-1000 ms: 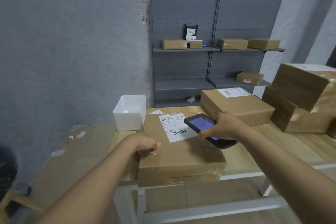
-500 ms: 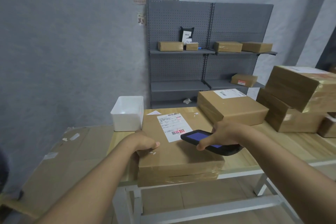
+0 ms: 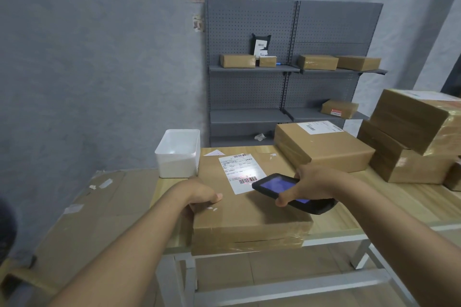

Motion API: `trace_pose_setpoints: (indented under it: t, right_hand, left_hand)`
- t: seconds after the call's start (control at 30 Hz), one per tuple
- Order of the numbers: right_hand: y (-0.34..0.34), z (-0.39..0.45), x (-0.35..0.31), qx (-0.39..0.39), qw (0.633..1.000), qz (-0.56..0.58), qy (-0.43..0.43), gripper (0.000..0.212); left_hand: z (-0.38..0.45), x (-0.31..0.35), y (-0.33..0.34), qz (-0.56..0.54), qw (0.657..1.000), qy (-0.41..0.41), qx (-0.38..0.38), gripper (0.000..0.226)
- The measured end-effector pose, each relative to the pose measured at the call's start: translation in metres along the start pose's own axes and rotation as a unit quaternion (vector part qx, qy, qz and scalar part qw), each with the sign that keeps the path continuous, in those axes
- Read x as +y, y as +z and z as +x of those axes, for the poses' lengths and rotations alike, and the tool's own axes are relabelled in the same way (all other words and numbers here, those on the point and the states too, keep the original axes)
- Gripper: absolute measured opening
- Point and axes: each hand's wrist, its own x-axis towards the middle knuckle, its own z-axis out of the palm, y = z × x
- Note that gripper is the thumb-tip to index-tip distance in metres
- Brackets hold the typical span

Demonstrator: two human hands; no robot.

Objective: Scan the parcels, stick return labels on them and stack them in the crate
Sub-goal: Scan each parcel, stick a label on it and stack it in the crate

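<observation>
Scanner [image 3: 291,192] gripped in right-hand fingers [image 3: 287,198], above parcel [image 3: 249,209] label [image 3: 239,172].

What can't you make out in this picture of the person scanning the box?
Head view only:
- Print on the shipping label: too small; the scanner covers its lower right corner.
- Left hand fingers: curled over the box edge, hidden.
- Stacked boxes: cut off by the right edge.
- Any crate or return labels: none recognisable.
- Scanner screen: a blue blur.

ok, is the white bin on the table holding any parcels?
No, the white bin shows only its bare white inside; the parcel being scanned lies on the table beside it.
</observation>
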Motion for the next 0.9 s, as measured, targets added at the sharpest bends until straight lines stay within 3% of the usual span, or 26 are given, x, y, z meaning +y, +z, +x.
trace_pose_setpoints:
  t: [0.63,0.9]
  right_hand:
    - [0.002,0.004,-0.002,-0.019,1.0,0.013,0.006,0.08]
    - [0.005,0.013,0.002,-0.005,0.999,0.028,0.02,0.073]
  left_hand:
    - [0.009,-0.001,-0.004,0.003,1.0,0.006,-0.013,0.045]
    - [0.014,-0.003,-0.008,-0.001,0.999,-0.01,-0.041,0.047]
